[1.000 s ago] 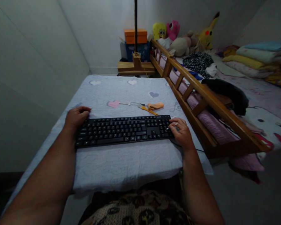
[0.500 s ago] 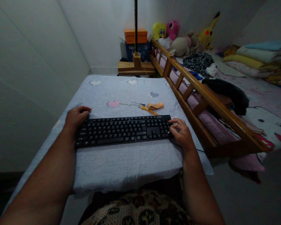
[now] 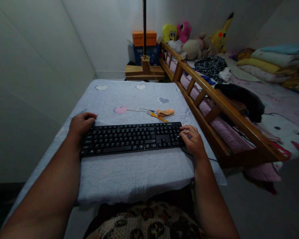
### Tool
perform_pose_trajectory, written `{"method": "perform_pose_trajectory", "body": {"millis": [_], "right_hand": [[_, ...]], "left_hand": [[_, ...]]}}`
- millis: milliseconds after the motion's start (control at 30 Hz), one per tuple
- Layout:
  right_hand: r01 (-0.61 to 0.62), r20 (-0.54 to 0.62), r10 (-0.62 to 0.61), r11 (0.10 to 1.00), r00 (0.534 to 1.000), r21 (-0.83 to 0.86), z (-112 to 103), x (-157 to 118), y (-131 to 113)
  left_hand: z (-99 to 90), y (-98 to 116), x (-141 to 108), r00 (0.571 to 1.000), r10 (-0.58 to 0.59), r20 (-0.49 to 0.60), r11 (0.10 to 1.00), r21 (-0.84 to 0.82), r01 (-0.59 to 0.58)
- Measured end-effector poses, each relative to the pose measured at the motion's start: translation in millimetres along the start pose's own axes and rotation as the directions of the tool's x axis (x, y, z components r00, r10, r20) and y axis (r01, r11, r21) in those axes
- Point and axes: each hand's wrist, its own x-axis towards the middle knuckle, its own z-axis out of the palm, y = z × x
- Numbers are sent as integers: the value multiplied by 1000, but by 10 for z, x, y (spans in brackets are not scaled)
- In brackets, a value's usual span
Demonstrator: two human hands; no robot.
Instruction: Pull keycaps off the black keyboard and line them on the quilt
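Note:
A black computer keyboard (image 3: 129, 137) lies across the cloth-covered table in front of me. My left hand (image 3: 82, 124) is at its left end, thumb side up, with the fingers curled around the far left corner. Between the thumb and fingers of my right hand (image 3: 193, 141) is a thin white cotton swab (image 3: 184, 132), its tip at the number keys on the right end. Just beyond the keyboard lie a small brush with a yellow handle (image 3: 159, 117), an orange-tan folded cloth (image 3: 165, 112) and a thin metal wire tool (image 3: 137, 110).
A light cloth with hearts (image 3: 129, 93) covers the table. Along the right side runs a wooden bed rail (image 3: 214, 99), with bedding and plush toys (image 3: 191, 49) behind it. A wooden stand (image 3: 144, 71) with a dark pole and an orange box (image 3: 144, 38) are beyond the far edge.
The swab in my right hand has shifted slightly over the number keys, its tip now a little farther left and away from me. My left hand and the keyboard stay in place.

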Motion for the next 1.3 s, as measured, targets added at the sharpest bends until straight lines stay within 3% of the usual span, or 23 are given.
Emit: {"method": "perform_pose_trajectory", "body": {"millis": [1300], "right_hand": [[22,35,-22,1000,999,8,42,7,-19]], "left_hand": [[19,-37,10,1000,14,6,1000,26,-14]]}}
